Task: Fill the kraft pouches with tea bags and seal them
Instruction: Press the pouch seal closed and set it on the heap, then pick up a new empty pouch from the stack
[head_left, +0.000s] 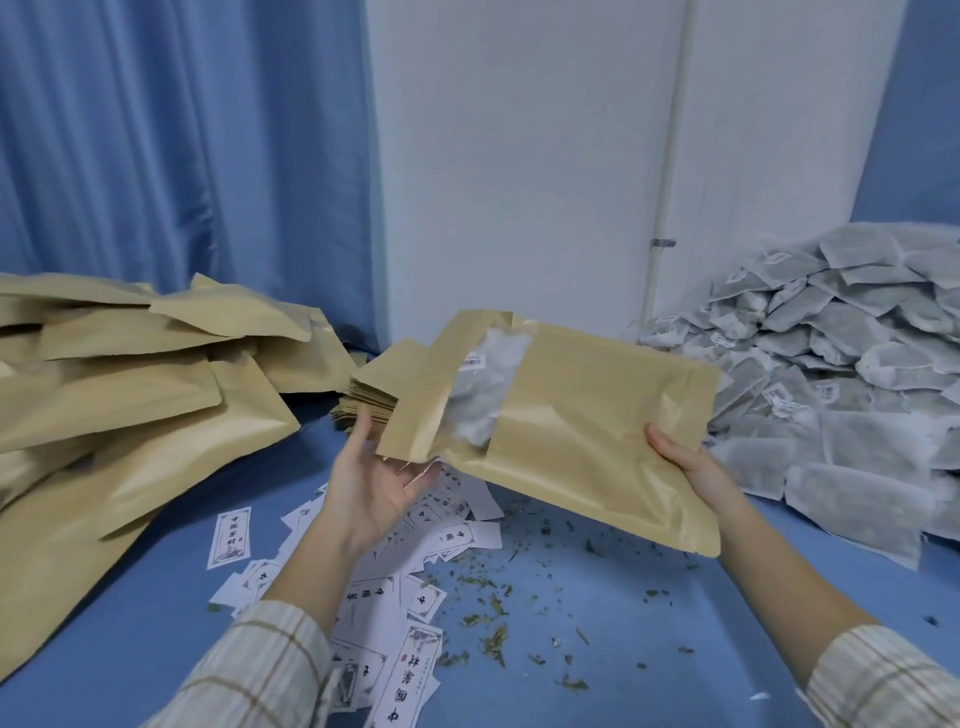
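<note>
A kraft pouch with a clear window hangs above the blue table, lying sideways with its mouth toward the left. White tea bags show through the window. My right hand grips the pouch's right edge, thumb on top. Palm up, my left hand sits under the pouch's mouth end; its straight fingers touch the underside there. A big heap of loose tea bags lies at the right. Filled kraft pouches pile up at the left.
A flat stack of empty pouches sits behind my left hand. White printed labels and green tea crumbs litter the blue tabletop. Blue curtains and a white wall stand behind.
</note>
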